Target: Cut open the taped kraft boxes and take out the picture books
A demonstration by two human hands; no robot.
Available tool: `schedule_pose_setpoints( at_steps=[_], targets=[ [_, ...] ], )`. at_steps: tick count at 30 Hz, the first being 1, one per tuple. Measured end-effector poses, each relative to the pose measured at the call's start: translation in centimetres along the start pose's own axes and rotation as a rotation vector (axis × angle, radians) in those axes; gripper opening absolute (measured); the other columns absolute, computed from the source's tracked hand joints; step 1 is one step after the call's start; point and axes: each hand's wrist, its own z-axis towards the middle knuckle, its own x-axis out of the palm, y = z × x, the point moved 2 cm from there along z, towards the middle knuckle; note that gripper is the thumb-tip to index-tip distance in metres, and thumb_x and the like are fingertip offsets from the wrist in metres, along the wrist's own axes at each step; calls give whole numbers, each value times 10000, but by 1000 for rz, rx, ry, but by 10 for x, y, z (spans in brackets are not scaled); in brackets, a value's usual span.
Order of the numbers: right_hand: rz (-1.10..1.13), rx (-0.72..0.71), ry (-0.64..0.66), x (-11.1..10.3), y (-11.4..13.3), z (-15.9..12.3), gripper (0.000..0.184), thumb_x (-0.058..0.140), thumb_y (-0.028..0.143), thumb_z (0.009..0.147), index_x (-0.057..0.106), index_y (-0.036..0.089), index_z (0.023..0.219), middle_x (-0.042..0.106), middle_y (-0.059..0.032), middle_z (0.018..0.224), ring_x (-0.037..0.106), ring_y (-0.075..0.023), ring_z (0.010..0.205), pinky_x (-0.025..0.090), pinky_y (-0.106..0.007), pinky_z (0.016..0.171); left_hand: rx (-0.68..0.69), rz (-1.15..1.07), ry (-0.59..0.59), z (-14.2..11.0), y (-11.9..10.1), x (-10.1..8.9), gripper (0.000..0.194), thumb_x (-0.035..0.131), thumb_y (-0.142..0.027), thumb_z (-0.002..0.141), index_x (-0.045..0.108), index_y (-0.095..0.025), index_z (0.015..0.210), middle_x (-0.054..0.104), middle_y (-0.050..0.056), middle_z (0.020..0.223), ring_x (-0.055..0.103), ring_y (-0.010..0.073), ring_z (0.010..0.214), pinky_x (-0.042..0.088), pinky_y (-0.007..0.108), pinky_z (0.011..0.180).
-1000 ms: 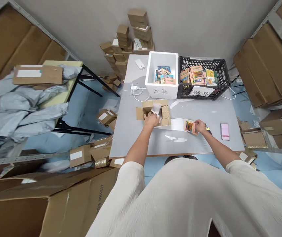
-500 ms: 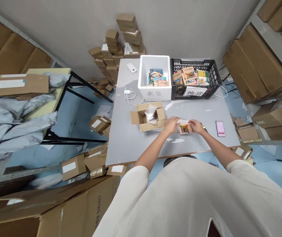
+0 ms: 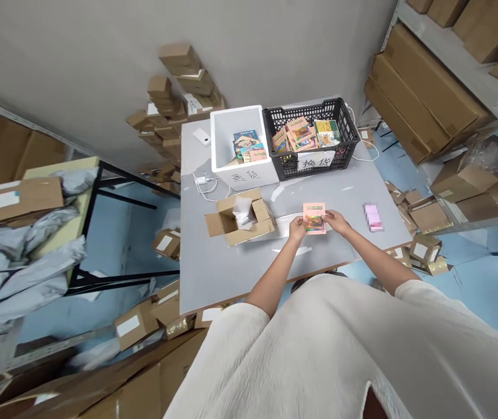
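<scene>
A pink book point(image 3: 315, 218) with a colourful picture on its cover is held upright above the grey table point(image 3: 227, 270). My left hand point(image 3: 297, 227) pinches its left edge, and my right hand point(image 3: 335, 220) grips the right edge. Left of my left hand stands an open cardboard box point(image 3: 249, 236) with crumpled white packing point(image 3: 243, 214) inside. A white strip of paper point(image 3: 284, 226) lies on the table between the box and my left hand. A pink phone point(image 3: 373, 217) rests to the right of my right hand.
A white foam box point(image 3: 249, 177) and a black plastic crate point(image 3: 345, 158), both holding books, stand at the table's back. A white charger point(image 3: 204, 180) with cable lies to the left. Stacked cartons point(image 3: 179, 61) rise behind. Grey parcels point(image 3: 35, 265) cover a side table.
The book has been raised and turned so that its whole cover shows between my hands. My view has shifted to the right, and my left hand is farther from the cardboard box.
</scene>
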Motion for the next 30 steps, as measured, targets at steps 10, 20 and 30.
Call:
schedule_pose_setpoints(
  at_steps=[10, 20, 30],
  targets=[
    [132, 12, 33, -2, 11, -6, 297, 741, 409, 811, 690, 230, 1042, 803, -18, 860, 742, -214, 779, 621, -337, 759, 65, 151, -180, -4, -4, 8, 212, 806, -369, 850, 757, -217, 989, 805, 105, 1161, 745, 260, 1110, 553, 394, 1039],
    [-72, -320, 61, 8, 24, -17, 317, 690, 353, 906, 790, 267, 1195, 769, -94, 1365, 716, -267, 1243, 564, -455, 1111, 51, -58, -61, 2, -11, 19, 330, 698, -531, 927, 696, -212, 846, 797, 71, 921, 745, 244, 921, 587, 372, 877],
    [108, 10, 52, -2, 13, -1, 331, 765, 360, 811, 707, 222, 1106, 809, -24, 908, 775, -219, 878, 627, -345, 821, -46, -152, -42, 8, -13, 14, 396, 755, -572, 845, 711, -192, 946, 823, 130, 1046, 772, 294, 1012, 593, 426, 910]
  ],
)
